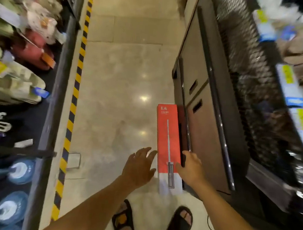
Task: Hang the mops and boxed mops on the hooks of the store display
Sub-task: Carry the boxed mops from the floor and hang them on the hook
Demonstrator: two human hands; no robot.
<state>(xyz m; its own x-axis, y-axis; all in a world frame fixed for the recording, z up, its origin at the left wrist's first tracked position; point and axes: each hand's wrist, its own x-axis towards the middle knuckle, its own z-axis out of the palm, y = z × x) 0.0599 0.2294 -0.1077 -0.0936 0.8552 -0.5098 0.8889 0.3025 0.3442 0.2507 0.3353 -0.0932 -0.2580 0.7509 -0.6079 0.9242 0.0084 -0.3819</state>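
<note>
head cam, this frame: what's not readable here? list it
All head view:
1. Display hooks: none discernible; the right-side rack is motion-blurred.
2. left-shelf goods: blurred, kinds unclear.
3. Lettering on the boxed mop: too small to read.
4. Fingertips of the right hand: hidden behind the box edge it grips.
5. The open left hand: contact with the box unclear.

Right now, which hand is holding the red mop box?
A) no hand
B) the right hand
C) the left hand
B: the right hand pinches the red mop box by its edge; the left hand is spread open beside it.
</note>
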